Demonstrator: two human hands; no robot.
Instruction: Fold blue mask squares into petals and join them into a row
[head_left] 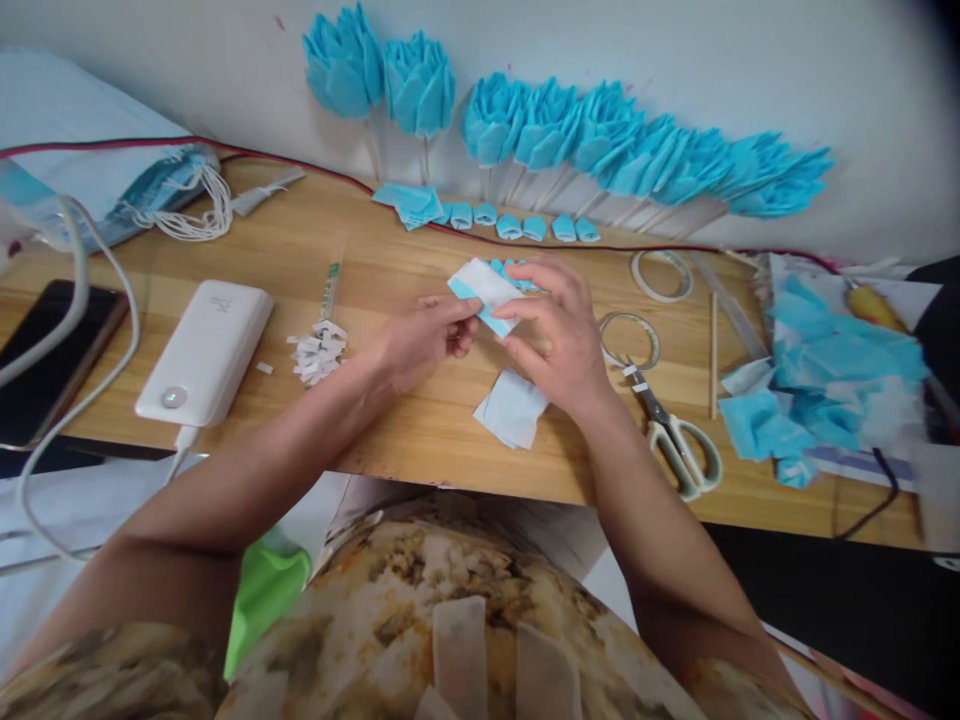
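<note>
Over the middle of the table, my left hand (424,338) pinches the left edge of a blue and white cloth piece (491,288), thumb on top. At the piece's right end, the thumb and fingers of my right hand (559,335) are curved around its edge. The blue side shows as a strip along the piece, which looks partly folded over. Small blue bits (517,268) lie just behind it, partly hidden by my right fingers. Below my hands rests a small stack of pale cloth pieces (514,408).
Blue cloth flowers (551,125) on sticks lean against the wall, behind small curled petals (510,227). To the right lie scissors (679,440), tape rolls (661,275), a stick (714,355) and cloth scraps (847,350). A power bank (206,350), phone (56,360) and paper strips (319,352) are left.
</note>
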